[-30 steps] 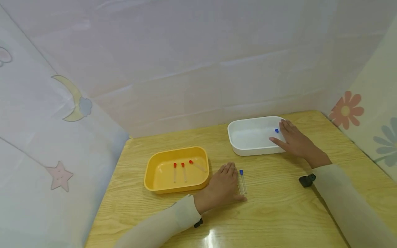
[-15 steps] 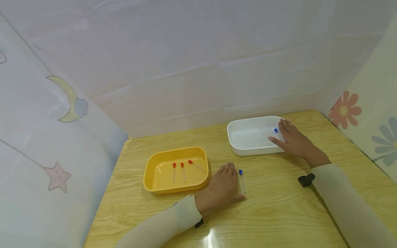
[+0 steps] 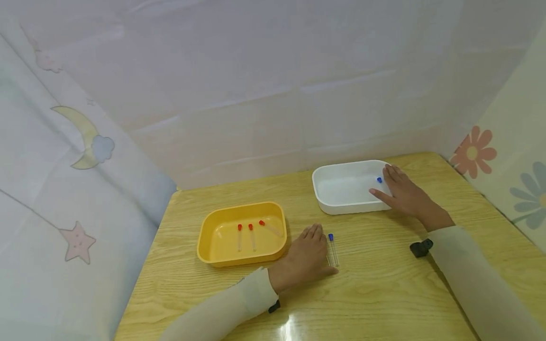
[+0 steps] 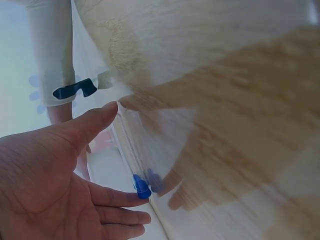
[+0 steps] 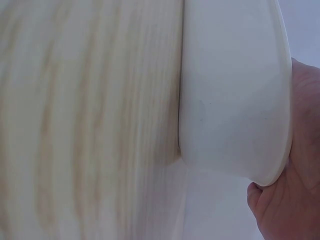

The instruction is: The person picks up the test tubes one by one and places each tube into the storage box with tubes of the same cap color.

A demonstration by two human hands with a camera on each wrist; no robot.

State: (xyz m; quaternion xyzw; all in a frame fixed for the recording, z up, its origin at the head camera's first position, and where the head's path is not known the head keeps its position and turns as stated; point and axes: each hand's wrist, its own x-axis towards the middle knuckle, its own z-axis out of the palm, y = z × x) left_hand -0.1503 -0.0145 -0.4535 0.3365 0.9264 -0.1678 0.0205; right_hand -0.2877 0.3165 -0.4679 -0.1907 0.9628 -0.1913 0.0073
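My left hand (image 3: 304,258) rests on the table with its fingers straight, just left of two clear test tubes. One tube has a blue cap (image 3: 331,237); the other lies partly under the hand's edge. In the left wrist view a blue cap (image 4: 142,186) is at the tip of a straight finger. My right hand (image 3: 405,196) lies with extended fingers over the right end of a white tray (image 3: 351,209). Inside that tray a blue cap (image 3: 379,180) shows beside the fingers, the rest being hard to see. In the right wrist view the hand (image 5: 295,200) touches the tray's rim.
A yellow tray (image 3: 204,246) left of my left hand holds three red-capped tubes (image 3: 250,237). Both trays stand on a wooden table (image 3: 375,284). A pale sheet (image 3: 256,118) rises behind the table, with printed sheets at both sides.
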